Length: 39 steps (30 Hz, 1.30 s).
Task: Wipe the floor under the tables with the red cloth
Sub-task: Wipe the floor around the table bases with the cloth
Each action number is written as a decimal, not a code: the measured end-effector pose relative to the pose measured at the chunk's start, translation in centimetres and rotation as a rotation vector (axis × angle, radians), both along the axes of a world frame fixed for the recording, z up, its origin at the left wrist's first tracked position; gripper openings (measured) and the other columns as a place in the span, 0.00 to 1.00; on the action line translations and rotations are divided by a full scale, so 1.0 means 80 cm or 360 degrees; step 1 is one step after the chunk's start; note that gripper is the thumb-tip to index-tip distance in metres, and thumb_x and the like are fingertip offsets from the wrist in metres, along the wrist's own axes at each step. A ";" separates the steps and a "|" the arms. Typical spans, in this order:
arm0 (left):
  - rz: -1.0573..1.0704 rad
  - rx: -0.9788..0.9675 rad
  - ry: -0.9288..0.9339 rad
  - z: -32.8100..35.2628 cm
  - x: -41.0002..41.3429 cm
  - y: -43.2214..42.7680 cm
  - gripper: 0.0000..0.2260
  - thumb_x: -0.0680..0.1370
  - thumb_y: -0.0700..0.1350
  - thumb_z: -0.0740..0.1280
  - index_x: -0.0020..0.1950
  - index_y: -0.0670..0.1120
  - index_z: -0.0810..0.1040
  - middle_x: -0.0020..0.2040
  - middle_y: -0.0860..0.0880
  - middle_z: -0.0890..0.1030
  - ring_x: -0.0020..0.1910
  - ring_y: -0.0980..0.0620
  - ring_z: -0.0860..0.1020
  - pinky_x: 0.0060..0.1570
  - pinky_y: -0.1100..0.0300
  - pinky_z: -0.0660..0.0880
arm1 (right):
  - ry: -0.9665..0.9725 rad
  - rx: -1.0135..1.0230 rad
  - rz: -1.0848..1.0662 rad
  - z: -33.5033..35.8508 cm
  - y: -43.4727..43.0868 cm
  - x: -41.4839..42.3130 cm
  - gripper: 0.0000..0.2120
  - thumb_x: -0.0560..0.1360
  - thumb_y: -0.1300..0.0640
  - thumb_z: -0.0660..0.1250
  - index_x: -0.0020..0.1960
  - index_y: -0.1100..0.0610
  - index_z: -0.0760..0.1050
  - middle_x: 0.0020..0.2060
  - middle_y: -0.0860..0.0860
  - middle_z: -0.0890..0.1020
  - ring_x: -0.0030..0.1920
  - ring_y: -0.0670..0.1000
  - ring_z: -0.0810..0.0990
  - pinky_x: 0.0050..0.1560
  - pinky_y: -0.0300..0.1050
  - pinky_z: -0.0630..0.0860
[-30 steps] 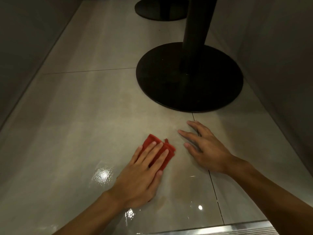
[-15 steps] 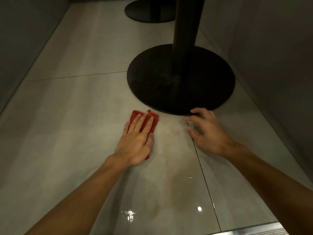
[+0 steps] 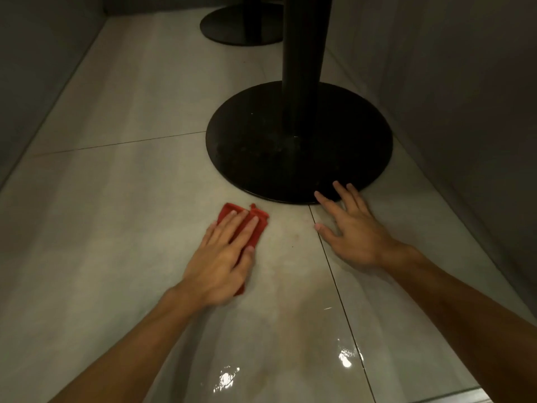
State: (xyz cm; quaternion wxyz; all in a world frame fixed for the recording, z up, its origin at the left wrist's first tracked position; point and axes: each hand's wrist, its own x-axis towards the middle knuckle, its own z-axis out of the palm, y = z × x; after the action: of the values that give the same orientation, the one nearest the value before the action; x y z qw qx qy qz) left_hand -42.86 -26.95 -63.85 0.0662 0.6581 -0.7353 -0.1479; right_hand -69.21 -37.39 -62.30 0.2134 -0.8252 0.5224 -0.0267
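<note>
The red cloth (image 3: pixel 260 228) lies folded on the pale tiled floor (image 3: pixel 130 184), just in front of the round black table base (image 3: pixel 290 146). My left hand (image 3: pixel 223 257) presses flat on the cloth with fingers spread and covers most of it. My right hand (image 3: pixel 353 231) rests open on the floor to the right of the cloth. Its fingertips touch the near rim of the base.
A black pole (image 3: pixel 305 53) rises from the base. A second black base (image 3: pixel 232 27) stands farther back. Grey walls close in on the left (image 3: pixel 35 68) and right (image 3: pixel 465 97). The floor near me is wet and shiny. A metal strip (image 3: pixel 453 398) runs along the bottom right.
My left hand pushed the cloth forward to the edge of the table base, then drew it slightly back. My right hand moved forward and spread its fingers on the base's rim.
</note>
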 end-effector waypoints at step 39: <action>0.0035 0.0049 -0.0060 -0.001 -0.024 -0.009 0.28 0.79 0.63 0.36 0.78 0.56 0.39 0.80 0.54 0.41 0.77 0.55 0.37 0.75 0.52 0.37 | 0.0039 0.0039 0.0004 0.004 0.001 -0.002 0.31 0.80 0.39 0.54 0.78 0.40 0.44 0.78 0.47 0.39 0.76 0.50 0.32 0.77 0.54 0.41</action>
State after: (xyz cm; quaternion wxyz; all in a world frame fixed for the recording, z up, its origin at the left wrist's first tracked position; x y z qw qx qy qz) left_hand -44.77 -27.70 -63.91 0.0438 0.6697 -0.7268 -0.1460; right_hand -69.38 -37.30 -61.99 0.2173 -0.8234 0.5241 -0.0098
